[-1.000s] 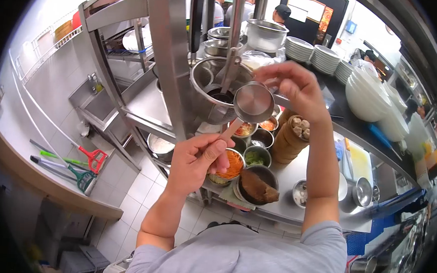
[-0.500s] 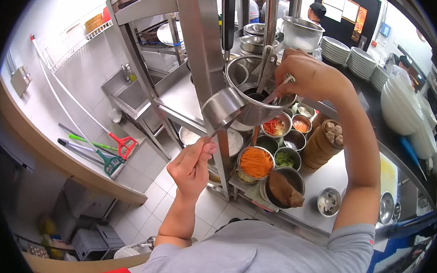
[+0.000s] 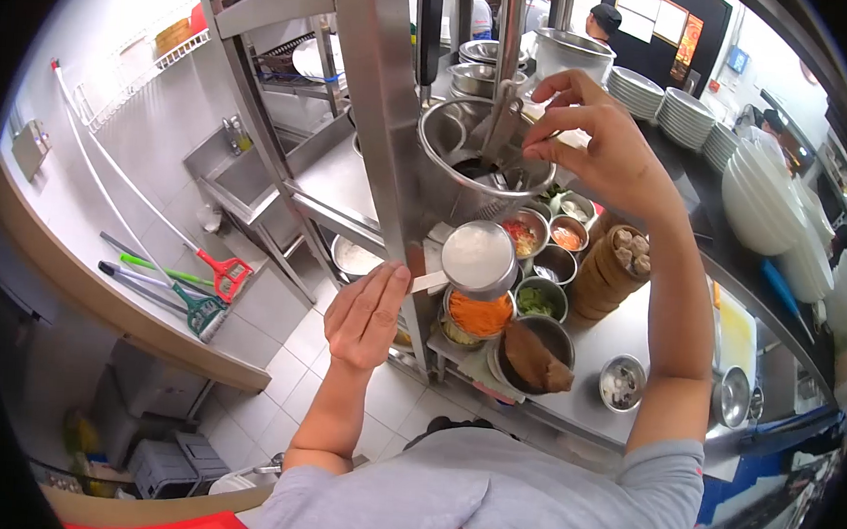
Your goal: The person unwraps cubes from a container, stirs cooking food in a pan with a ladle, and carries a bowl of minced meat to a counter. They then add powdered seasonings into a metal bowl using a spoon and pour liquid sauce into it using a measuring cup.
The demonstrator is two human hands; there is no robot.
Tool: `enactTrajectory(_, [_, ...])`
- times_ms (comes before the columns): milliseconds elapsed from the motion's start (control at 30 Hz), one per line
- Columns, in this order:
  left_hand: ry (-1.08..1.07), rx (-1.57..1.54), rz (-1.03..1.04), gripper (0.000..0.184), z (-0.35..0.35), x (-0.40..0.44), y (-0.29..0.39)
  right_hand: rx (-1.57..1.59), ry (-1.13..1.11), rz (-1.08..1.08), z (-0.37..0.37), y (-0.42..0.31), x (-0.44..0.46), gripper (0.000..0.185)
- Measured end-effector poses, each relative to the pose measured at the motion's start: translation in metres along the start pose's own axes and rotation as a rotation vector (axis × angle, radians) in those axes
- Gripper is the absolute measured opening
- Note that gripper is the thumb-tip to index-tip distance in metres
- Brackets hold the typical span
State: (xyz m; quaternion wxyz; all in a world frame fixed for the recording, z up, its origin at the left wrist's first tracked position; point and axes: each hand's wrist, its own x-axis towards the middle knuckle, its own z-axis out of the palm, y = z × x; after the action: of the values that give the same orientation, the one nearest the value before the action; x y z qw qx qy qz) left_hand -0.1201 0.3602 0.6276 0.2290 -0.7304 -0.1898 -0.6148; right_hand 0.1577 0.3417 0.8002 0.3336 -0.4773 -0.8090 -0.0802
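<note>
My left hand (image 3: 365,317) is closed around the flat handle of a metal ladle (image 3: 481,259) with a round, straight-sided bowl. The bowl's whitish inside faces up; I cannot tell whether it holds anything. It hangs over the tub of shredded carrot (image 3: 479,315). My right hand (image 3: 593,134) hovers at the right rim of a tall metal pot (image 3: 446,191) with utensils (image 3: 493,175) standing in it. Its fingers are bent and apart, and nothing shows between them.
A steel shelf post (image 3: 379,99) rises beside the pot. Small metal tubs, including chopped greens (image 3: 538,301), crowd the counter by stacked bamboo steamers (image 3: 600,283). Stacked plates (image 3: 685,117) and white bowls (image 3: 767,201) stand right. Other people (image 3: 604,23) are at the back.
The ladle has turned from tilted to bowl-up and moved down and right, over the carrot tub. My right hand has let go of a utensil handle at the pot, and its fingers have spread.
</note>
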Motion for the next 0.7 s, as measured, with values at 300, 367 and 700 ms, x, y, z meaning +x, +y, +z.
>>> enactTrajectory(300, [-0.069,-0.193,-0.001,0.023,0.003,-0.027,0.001,-0.025,-0.006,0.028,0.009,-0.008,-0.02,0.019])
enactTrajectory(367, [-0.188,-0.523,-0.427,0.019,0.002,-0.036,0.023,0.01,0.046,0.071,0.017,-0.008,-0.022,0.019])
enactTrajectory(700, [-0.642,-1.437,-1.418,0.033,-0.014,-0.028,0.056,0.187,-0.031,0.02,0.045,-0.055,-0.108,0.037])
